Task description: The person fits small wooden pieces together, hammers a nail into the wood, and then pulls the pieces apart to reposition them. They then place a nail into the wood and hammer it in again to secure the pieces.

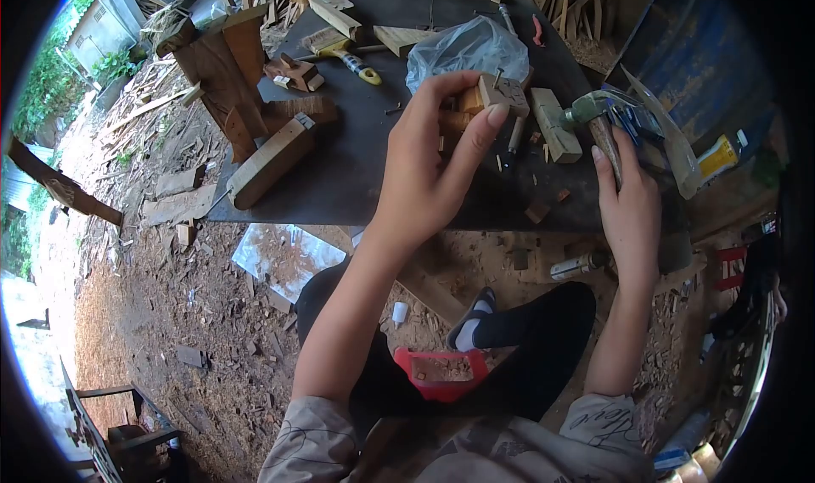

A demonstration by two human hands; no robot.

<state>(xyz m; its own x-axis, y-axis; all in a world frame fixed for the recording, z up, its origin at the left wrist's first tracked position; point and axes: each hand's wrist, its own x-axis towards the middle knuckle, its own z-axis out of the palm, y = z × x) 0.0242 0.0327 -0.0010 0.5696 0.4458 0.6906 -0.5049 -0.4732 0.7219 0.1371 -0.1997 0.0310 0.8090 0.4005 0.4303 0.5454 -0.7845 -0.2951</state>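
Note:
My left hand (429,156) is closed around a small wooden block (509,95), thumb on its near side and fingers behind it. A nail (498,76) stands up from the top of the block. In my right hand (630,207) is a hammer (604,135), gripped by its wooden handle, with the metal head to the upper left. The hammer head is to the right of the held block, apart from it. Between them a pale wooden piece (556,126) lies on the dark table (365,182).
A clear plastic bag (467,50) lies behind my left hand. On the left stand a large carved wooden piece (216,71) and a wooden plane-like block (272,162). A yellow-handled brush (358,67) rests farther back. Wood scraps cover the ground, and a red stool (441,390) shows below me.

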